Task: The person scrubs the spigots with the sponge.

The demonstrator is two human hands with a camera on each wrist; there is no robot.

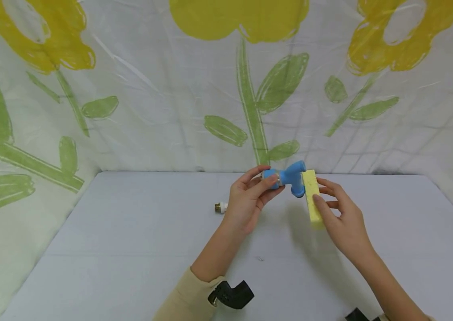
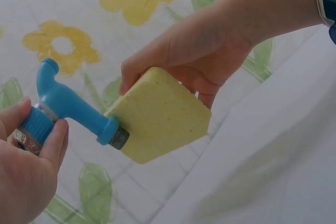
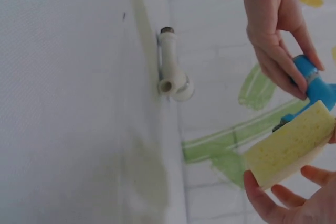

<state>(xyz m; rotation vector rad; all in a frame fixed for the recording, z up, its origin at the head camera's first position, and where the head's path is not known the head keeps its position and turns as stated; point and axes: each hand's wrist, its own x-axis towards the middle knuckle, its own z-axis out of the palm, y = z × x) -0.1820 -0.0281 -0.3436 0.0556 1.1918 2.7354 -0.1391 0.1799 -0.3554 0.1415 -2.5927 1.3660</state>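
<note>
My left hand [image 1: 244, 200] pinches a blue plastic tap [image 1: 292, 176] by its ridged knob, holding it above the table. The tap's spout and its dark threaded end [image 2: 119, 138] point away from that hand. In my right hand [image 1: 344, 223] is a yellow sponge [image 1: 312, 200], gripped between thumb and fingers. One face of the sponge lies against the tap's body, near the threaded end in the left wrist view. Fingers of the right hand behind the sponge are partly hidden in that view.
A white tap [image 3: 170, 69] with a brass-coloured threaded end lies on the white table [image 1: 130, 232], mostly hidden behind my left hand in the head view. Behind the table hangs a sheet [image 1: 150, 111] printed with flowers. Black straps or mounts [image 1: 232, 295] sit at my wrists.
</note>
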